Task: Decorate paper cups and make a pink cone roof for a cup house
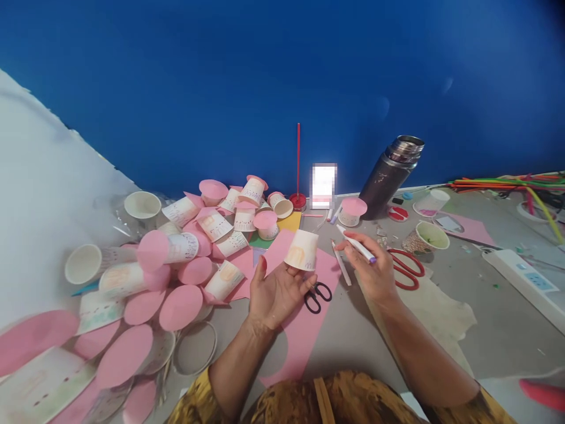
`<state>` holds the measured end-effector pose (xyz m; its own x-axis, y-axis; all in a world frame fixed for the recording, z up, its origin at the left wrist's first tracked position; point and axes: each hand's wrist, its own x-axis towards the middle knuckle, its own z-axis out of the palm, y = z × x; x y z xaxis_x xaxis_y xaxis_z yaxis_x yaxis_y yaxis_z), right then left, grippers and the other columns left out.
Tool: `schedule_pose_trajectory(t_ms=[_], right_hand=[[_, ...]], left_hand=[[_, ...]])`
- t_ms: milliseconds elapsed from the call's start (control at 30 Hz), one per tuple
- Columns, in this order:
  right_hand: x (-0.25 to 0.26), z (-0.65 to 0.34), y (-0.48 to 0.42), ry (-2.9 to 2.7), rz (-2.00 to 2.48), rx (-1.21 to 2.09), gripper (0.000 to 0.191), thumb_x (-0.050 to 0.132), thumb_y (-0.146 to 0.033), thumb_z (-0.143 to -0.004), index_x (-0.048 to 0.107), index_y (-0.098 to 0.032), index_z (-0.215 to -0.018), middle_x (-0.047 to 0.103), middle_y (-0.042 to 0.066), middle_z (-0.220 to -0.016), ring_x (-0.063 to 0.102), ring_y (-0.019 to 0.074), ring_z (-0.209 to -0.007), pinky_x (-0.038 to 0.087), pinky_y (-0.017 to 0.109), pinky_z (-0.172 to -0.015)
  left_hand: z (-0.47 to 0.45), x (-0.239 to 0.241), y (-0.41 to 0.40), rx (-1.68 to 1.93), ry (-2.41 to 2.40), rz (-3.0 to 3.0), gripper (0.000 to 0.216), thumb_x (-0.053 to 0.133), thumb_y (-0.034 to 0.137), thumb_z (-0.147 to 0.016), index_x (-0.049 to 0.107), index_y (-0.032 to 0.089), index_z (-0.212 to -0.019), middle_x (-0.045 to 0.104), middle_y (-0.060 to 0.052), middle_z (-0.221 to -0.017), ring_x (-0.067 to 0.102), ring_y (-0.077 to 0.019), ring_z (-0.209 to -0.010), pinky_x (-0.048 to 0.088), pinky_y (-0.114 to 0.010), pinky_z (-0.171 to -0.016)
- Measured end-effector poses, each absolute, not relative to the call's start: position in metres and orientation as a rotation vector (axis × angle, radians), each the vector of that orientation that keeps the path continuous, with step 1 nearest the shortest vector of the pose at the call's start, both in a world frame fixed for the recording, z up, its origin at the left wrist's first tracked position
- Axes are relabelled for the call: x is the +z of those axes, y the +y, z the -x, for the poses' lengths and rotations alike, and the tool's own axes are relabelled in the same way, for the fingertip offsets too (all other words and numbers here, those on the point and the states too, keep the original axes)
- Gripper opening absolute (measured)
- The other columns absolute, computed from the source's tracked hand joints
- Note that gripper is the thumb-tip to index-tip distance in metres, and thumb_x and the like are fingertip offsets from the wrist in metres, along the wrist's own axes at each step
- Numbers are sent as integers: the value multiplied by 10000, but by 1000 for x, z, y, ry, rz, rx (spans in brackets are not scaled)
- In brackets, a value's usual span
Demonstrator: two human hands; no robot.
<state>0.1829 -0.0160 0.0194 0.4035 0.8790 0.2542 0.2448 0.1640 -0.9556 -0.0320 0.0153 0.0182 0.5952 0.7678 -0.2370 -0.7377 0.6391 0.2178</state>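
My left hand (276,294), palm up with the thumb apart, supports an upside-down white paper cup (302,250) on its fingers. The cup bears an orange patch and small purple marks near its rim; some fingertips are hidden by it. To its right, my right hand (373,268) grips a white marker (356,244) with a purple end, its tip pointing up and left toward the cup but apart from it. Under the hands lie pink paper (304,347), black-handled scissors (318,297) and a slim white pen (342,263).
Decorated paper cups with pink discs (180,246) crowd the left side. At the back stand a lit screen (323,185), a red stick on a round base (299,202) and a dark open flask (388,176). Red-handled scissors (408,284) and a power strip (525,280) lie right.
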Motion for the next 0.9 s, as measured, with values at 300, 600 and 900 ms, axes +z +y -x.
schedule_pose_trajectory(t_ms=[300,600,900], right_hand=[[14,-181,-20,-1344,1299,350,232,609,-362,-1014,766,-210,-1093,763,23,-780,697,176,-672,558,307,-629],[-1,-170,-13,-2146,1545,296,545,620,-61,-834,663,-228,-1351,712,114,-1135,659,274,-1080,550,411,-950],[10,-187,-15,-1989,1764,363,438,529,-86,-878,720,-264,-1230,748,69,-1089,683,220,-986,489,309,-818]], left_hand=[[35,19,19,943,336,-34,621,433,610,-1018,592,100,-1334,780,-150,-1033,715,-281,-947,542,-522,-939],[37,18,25,1056,457,-121,460,526,531,-988,661,134,-1177,728,-170,-1126,708,-297,-1013,569,-516,-944],[40,8,33,1047,491,-66,446,502,493,-1001,652,139,-1228,729,-186,-1162,715,-309,-1061,606,-470,-849]])
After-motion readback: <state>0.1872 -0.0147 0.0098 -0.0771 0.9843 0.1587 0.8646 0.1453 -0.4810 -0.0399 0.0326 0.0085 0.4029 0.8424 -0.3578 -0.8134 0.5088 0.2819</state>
